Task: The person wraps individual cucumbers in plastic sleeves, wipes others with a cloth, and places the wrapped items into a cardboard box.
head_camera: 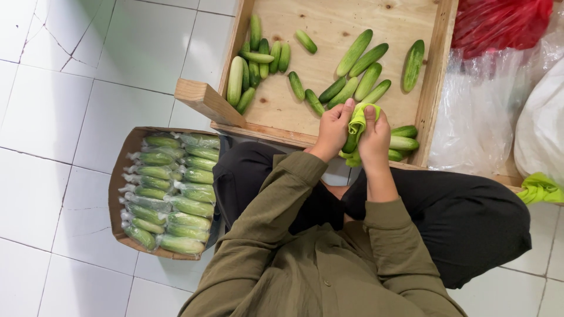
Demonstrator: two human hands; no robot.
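— White tiles, that's the floor (64, 88) all round, glossy, with thin grey joints and a few hairline cracks at the upper left. The person sits on it in an olive shirt and dark trousers.

— And the work surface?

— A shallow plywood tray (346, 17) with raised wooden edges, lying just ahead of the knees. Loose cucumbers (358, 70) are scattered over its pale board, one tight cluster (255, 64) at the left, a few more (404, 141) in the near right corner.

— What sits beside it?

— To the left, a cardboard box (117, 182) packed with cucumbers in clear wrapping (170, 194), stacked in rows. To the right, crumpled clear plastic (476, 111), a red bag (499, 23), and a green cloth (539, 189) on the floor.

— The hands?

— Both meet over the tray's near edge. The left hand (333, 129) and the right hand (375, 138) are closed around a lime-green cloth (357, 120) wrapped about a cucumber (350, 142); only a dark green strip of it shows between the palms.

— How does that cucumber look?

— Small, darker than the pale ones behind it, mostly hidden by cloth and fingers. Its ends I cannot tell.
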